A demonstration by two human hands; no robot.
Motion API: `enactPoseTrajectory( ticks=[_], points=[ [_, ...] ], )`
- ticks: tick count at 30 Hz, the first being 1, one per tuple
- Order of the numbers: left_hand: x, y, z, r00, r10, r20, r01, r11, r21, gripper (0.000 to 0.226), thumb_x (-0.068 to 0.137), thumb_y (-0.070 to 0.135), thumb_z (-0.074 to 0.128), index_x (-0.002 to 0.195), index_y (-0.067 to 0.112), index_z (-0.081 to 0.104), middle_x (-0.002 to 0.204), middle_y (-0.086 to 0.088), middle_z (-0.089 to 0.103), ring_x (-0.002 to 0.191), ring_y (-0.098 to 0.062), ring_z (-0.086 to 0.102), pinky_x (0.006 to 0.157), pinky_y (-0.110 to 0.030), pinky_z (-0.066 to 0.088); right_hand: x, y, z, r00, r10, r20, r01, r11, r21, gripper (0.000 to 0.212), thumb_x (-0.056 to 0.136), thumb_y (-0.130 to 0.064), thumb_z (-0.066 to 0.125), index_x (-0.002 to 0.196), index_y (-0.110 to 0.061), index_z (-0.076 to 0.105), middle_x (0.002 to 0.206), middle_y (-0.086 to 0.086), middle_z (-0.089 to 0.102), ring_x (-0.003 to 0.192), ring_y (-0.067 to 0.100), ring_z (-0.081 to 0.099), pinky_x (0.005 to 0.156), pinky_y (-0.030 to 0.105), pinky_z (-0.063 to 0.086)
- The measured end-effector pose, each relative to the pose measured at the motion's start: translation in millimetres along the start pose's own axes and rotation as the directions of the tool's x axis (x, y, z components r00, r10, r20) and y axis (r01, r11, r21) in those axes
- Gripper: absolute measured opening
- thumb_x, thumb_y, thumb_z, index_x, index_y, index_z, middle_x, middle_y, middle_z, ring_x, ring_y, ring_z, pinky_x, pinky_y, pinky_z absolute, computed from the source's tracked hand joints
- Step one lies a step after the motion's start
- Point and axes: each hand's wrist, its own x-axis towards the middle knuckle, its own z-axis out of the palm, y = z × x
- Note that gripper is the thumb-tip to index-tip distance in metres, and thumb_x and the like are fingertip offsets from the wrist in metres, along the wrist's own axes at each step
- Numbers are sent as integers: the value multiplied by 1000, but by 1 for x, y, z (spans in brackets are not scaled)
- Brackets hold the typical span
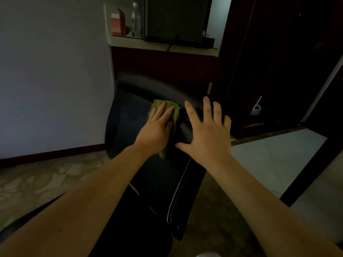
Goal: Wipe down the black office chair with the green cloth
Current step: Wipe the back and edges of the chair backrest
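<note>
**dustbuster:** So where are we at? We've got the black mesh-backed office chair (130,115) right in front of us. We're looking down at it, with its curved top rim on the far side, toward the pale wall (52,71).

**mopsy:** Yep, and the crumpled green fabric cloth (177,115) is lying against the chair's backrest. It's up near that top rim, toward the right side of the mesh. A bit of it pokes out below our wrist too.

**dustbuster:** Our left hand (156,130) is on top of it, fingers straight and close together, palm pressing the cloth onto the mesh. No pinching, just a flat press.

**mopsy:** And our right hand (206,132) sits just beside it, fingers splayed wide and pretty straight, thumb stuck out to the left. It rests on the chair's right edge, fingertips lying over the black frame, and it isn't holding anything.

**dustbuster:** The hands are near each other but not touching, and the cloth's edge shows between them.

**mopsy:** Background stuff: there's a white shelf ledge (141,43) behind the chair with a red cardboard box (118,23) and a clear plastic bottle (134,17) on it. We've got dark wooden panelling (278,52) off to the right. The floor is a brownish patterned floor (46,179) on the left and lighter grey tiles (269,164) on the right. It's all pretty dim.
</note>
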Motion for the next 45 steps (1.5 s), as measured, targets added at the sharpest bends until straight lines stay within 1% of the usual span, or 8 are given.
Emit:
enactPoseTrajectory(
  ticks=[4, 12, 16, 19, 25, 32, 38, 45],
  points=[
    [-5, 7, 7, 999, -15, -37, 12, 998, -58, 55, 110, 27, 37, 161, 31, 17, 171, 5, 0, 157, -21, -4, 124, -37, 12, -7, 11, 0, 999, -38, 6, 37, 999, 31, 116, 77, -73, 67, 160, -34, -5, 169, 16, -2, 154, 37, 2, 120, 53, 21],
    [-23, 21, 18, 997, 72, -12, -72, 997, -25, 54, 110, 29, 36, 161, 32, 17, 170, 7, 0, 156, -20, -8, 117, -27, 3, -22, 25, -5, 999, 46, 11, -47, 933, 357, 113, 79, -62, 74, 160, -39, -2, 169, 9, -10, 156, 30, -1, 122, 43, 24],
    [-11, 5, 7, 992, 119, 37, -122, 989, 84, 56, 110, 26, 35, 162, 26, 12, 171, -1, 0, 156, -27, -7, 128, -40, 2, -30, 15, -3, 999, 18, 28, -25, 958, 287, 108, 79, -71, 67, 157, -48, -4, 167, 12, -17, 155, 35, -8, 121, 48, 23],
    [-9, 5, 10, 995, 90, 34, -92, 995, 38, 56, 111, 27, 35, 161, 30, 11, 170, 3, -3, 156, -24, -10, 121, -31, -2, -31, 14, 0, 999, 3, 39, -10, 983, 184, 107, 79, -76, 62, 157, -47, -5, 165, 16, -23, 153, 42, -8, 122, 52, 17],
    [-23, 17, 27, 996, 87, -38, -87, 996, 1, 57, 110, 26, 37, 160, 37, 12, 169, 11, -4, 155, -19, -12, 124, -38, 5, -32, 10, 5, 999, 55, -2, -53, 978, 204, 118, 77, -70, 70, 158, -38, -9, 166, 18, -14, 152, 42, 1, 121, 51, 23],
    [-18, -2, 8, 978, 200, 62, -208, 964, 166, 56, 109, 36, 33, 156, 45, 4, 168, 15, -6, 154, -15, -12, 125, -35, 1, -28, 25, 3, 983, 127, -132, -43, 859, 509, 110, 85, -40, 76, 162, -21, 0, 166, 5, 19, 150, 23, 24, 115, 33, 35],
    [-18, 11, 19, 992, 128, 23, -129, 990, 50, 57, 110, 27, 36, 161, 34, 12, 170, 7, -5, 155, -21, -12, 126, -39, 4, -34, 17, 7, 997, 60, -41, -42, 933, 358, 107, 79, -61, 73, 158, -46, 2, 168, 7, -4, 152, 35, 9, 111, 46, 40],
    [-34, 17, 32, 973, 232, 19, -233, 969, 88, 58, 105, 36, 35, 159, 39, 13, 169, 10, -4, 155, -21, -14, 123, -34, -5, -34, 23, 7, 994, 84, -74, -29, 835, 550, 95, 82, -48, 75, 158, -38, 18, 169, 1, 5, 153, 26, 12, 112, 43, 38]
  ],
)
